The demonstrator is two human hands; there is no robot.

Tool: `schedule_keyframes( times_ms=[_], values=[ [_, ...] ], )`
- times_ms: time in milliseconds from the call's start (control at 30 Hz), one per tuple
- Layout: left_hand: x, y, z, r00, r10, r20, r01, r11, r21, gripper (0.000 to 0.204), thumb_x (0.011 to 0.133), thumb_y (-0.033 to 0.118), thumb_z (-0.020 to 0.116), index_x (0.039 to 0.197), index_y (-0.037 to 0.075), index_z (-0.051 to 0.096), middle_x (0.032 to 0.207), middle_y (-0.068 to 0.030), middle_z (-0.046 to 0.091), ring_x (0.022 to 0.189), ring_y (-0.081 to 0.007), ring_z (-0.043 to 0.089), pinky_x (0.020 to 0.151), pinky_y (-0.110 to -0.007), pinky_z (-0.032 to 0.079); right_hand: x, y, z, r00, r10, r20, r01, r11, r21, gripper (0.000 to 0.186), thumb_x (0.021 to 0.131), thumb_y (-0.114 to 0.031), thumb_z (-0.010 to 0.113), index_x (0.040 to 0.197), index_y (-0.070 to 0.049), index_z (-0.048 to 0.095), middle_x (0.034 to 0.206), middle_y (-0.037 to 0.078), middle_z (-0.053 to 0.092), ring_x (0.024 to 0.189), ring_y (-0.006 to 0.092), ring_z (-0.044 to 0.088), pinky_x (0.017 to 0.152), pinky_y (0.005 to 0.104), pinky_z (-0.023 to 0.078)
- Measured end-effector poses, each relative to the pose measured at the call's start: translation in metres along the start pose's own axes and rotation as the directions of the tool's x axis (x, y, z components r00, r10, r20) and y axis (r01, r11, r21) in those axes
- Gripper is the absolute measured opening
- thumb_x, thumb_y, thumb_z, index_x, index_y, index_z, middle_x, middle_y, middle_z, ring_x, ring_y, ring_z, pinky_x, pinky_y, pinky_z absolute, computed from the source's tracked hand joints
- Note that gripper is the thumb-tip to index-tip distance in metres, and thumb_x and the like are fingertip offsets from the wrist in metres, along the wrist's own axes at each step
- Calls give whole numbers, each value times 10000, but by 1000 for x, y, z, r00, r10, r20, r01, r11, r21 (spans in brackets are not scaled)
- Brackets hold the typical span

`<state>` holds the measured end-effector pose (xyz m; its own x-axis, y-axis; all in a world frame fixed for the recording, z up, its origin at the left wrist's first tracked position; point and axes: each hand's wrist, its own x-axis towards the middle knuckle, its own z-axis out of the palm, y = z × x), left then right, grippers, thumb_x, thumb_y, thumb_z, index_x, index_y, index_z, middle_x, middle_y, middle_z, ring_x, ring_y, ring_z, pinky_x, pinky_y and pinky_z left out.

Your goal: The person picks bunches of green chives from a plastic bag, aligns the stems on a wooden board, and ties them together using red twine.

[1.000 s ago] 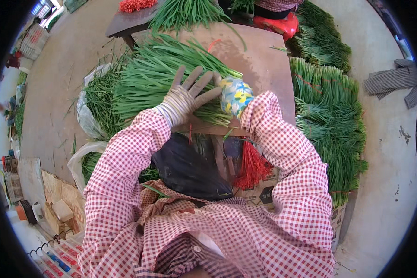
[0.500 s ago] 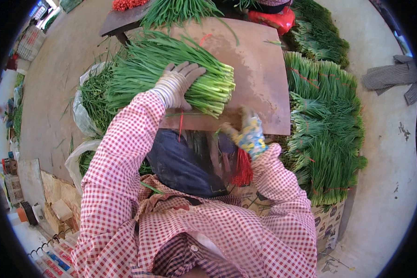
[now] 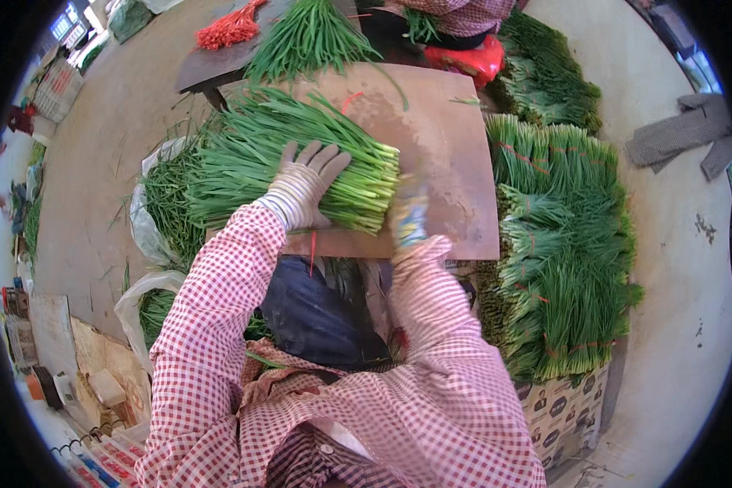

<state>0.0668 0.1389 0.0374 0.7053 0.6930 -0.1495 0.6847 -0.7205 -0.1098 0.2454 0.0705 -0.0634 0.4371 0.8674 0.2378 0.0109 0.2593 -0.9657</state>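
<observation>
Tabletop (image 3: 455, 146) w/ greens (image 3: 268, 154), R hand (image 3: 409, 211) (blurred)

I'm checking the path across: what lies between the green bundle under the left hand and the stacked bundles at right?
In the head view, the blurred right hand beside the green bundle, then the right part of the brown board.

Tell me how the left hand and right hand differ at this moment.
The left hand lies sharp on the green stalks, fingers spread; the right hand is motion-blurred beside their pale ends. The left hand's wrist looks pale and striped; the right hand's shows blue and yellow. Both emerge from red-checked sleeves.
</observation>
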Motion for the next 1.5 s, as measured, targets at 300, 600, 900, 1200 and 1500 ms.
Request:
schedule_keyframes(
  times_ms=[300,600,900,1200,1500],
  values=[
    [-5,-4,8,999,-44,20,46,993,-111,1124,548,505,827,1468,143,293,1491,-138,342,1407,-369,281,1140,-586,181,100,-3,-21,901,110,419,169,801,-575,761,918,-545,532,1458,-36,362,1395,267,466,1298,380,463,1089,432,361],
    [-4,-6,19,988,-73,-140,50,986,-158,1173,559,545,806,1509,174,227,1566,-149,183,1449,-381,160,1099,-650,185,149,-77,51,261,642,721,170,704,-689,985,704,-722,691,1372,-24,494,1259,167,621,1184,273,579,1016,391,422],
    [9,-4,11,976,-217,-29,206,954,-217,1243,531,506,849,1523,189,171,1564,-113,210,1463,-353,159,1107,-649,163,125,-112,84,222,866,449,588,248,-770,835,566,-643,823,1048,25,685,1083,151,677,977,262,655,843,374,510],
    [18,-14,-30,969,-107,223,149,972,-184,1286,502,551,865,1519,167,178,1535,-131,282,1448,-358,211,1108,-669,143,114,-93,69,292,750,593,648,301,-700,601,607,-487,818,984,-27,727,1019,159,692,1024,282,641,862,372,508],
    [69,-64,-27,926,236,294,-93,899,-427,1228,450,575,886,1447,90,358,1458,-171,426,1381,-312,367,1139,-583,159,104,-104,73,425,711,560,544,294,-786,1090,569,-395,881,1403,28,322,1322,253,503,1201,363,540,984,401,467]
  ],
)
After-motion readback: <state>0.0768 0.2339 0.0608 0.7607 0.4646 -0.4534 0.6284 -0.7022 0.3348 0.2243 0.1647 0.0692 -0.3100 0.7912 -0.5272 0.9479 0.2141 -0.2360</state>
